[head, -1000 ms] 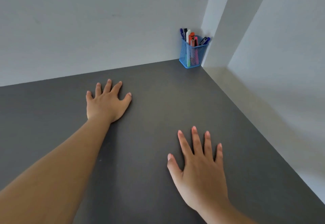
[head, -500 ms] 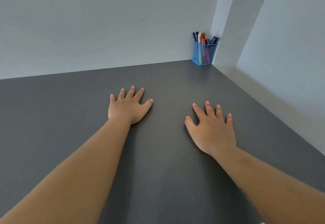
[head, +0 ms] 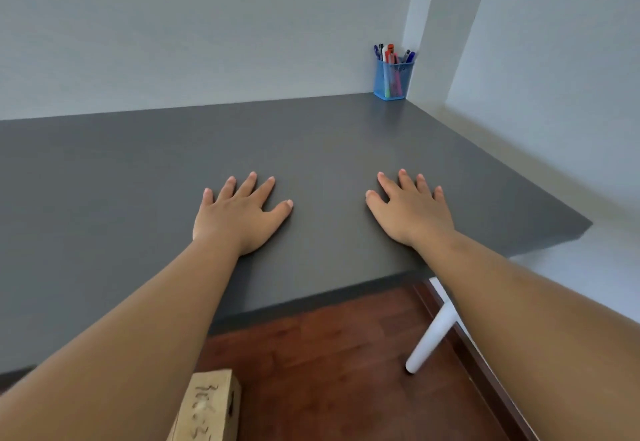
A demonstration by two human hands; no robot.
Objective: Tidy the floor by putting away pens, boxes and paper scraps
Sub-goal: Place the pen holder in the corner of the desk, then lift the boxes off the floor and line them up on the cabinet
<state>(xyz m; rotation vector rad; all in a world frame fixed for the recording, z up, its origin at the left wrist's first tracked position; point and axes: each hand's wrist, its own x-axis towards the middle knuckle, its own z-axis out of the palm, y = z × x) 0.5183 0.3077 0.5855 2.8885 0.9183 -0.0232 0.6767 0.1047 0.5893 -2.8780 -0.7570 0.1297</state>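
Head view: our left hand (head: 239,213) and right hand (head: 410,210) lay flat, fingers spread and empty, on the surface (head: 104,180); the box (head: 211,406) sat on the floor, below our left arm.

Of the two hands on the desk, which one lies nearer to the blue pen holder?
The right hand: it lies on the same side as the blue pen holder in the far right corner; the left hand lies farther left.

Dark grey surface (head: 138,170). Blue mesh pen cup (head: 393,80), holding red, blue, black, pink, green pens (head: 390,53). Reddish-brown wood floor (head: 329,364). Tan box (head: 207,409), dark scrawl. White leg (head: 433,336).
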